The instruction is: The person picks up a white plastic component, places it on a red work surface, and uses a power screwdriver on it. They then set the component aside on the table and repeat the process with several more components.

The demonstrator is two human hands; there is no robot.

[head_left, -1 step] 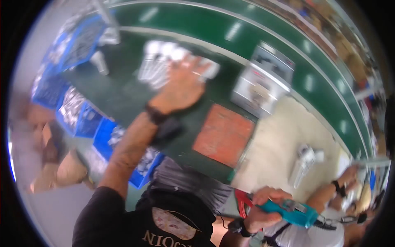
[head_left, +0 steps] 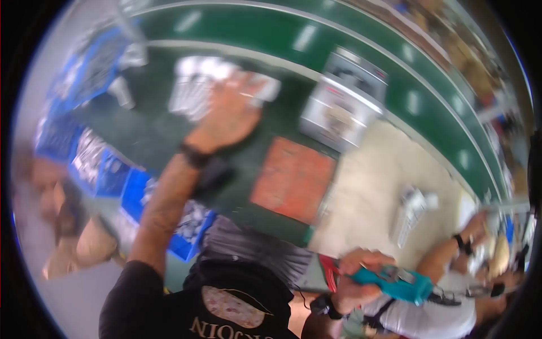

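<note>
On the dark green tabletop, a row of white handle-shaped parts [head_left: 192, 85] lies side by side at the far left. My left hand [head_left: 231, 116] reaches over the right end of this row, palm down, its fingers stretched out on the white pieces. Blur hides whether the fingertips press on any one piece. At the lower right, my right hand [head_left: 355, 282] is closed around a teal electric screwdriver [head_left: 403, 285]. Dark coiled cord shows at the tool's right end.
Blue bins [head_left: 132, 195] of small parts line the left edge. An orange-red square mat [head_left: 292, 179] lies mid-table, near a silver-grey box [head_left: 341, 116]. Right of it, a pale sheet [head_left: 372, 181] bears a white device [head_left: 411, 212]. A co-worker's arm [head_left: 446, 263] is at the right.
The whole view has shifted slightly, so the table and things on it appear farther left. My left hand stays over the white parts, and my right hand keeps the electric screwdriver.
</note>
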